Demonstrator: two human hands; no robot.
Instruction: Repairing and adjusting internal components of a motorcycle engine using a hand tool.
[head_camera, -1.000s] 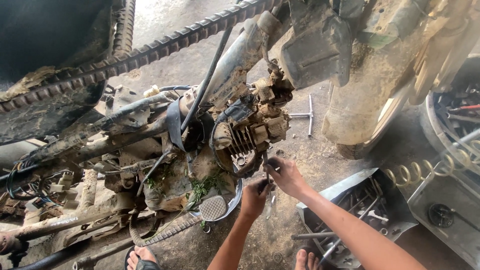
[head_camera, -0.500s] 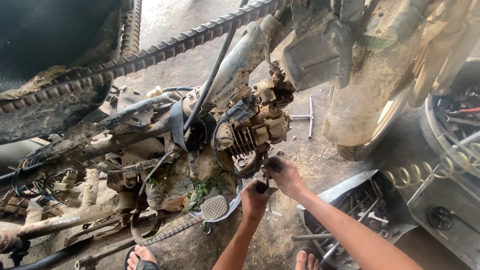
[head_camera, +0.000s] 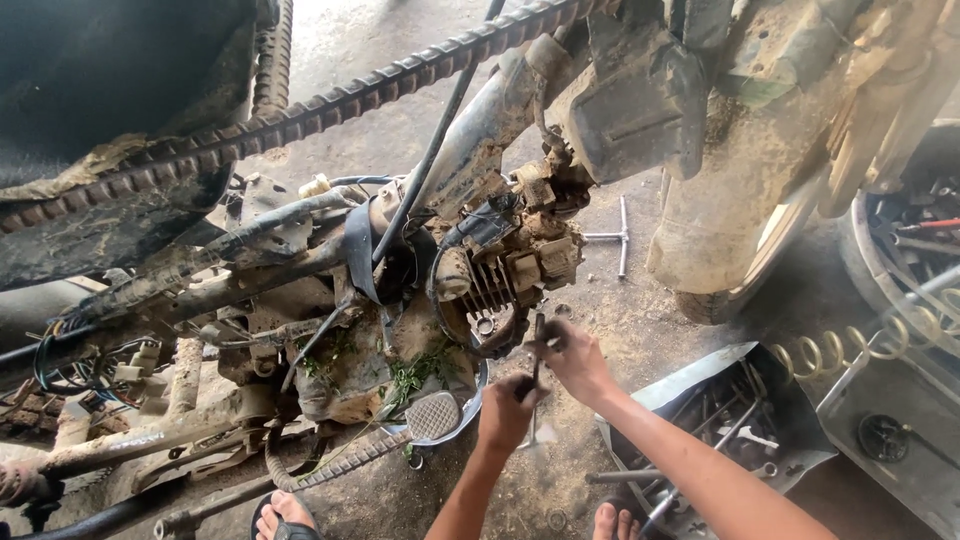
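Screwdriver (head_camera: 536, 352), dark and slim, stands nearly upright just below the finned engine cylinder (head_camera: 492, 290) of a mud-caked motorcycle (head_camera: 330, 300), tip up at the engine's underside. Nearest the camera, two bare feet rest on dirty, oil-stained concrete floor (head_camera: 600, 320). The left hand (head_camera: 508, 410) is curled tight round the tool's lower handle; the right hand (head_camera: 572, 362) pinches the shaft higher up, forearm stretching in from lower right. A metal tool tray (head_camera: 700, 400) sits close at right, hemming that elbow; a foot peg (head_camera: 432, 415) lies just left of the left hand. Open floor stretches beyond the engine toward a T-handle wrench (head_camera: 618, 238), lying beside a muddy wheel (head_camera: 730, 240).
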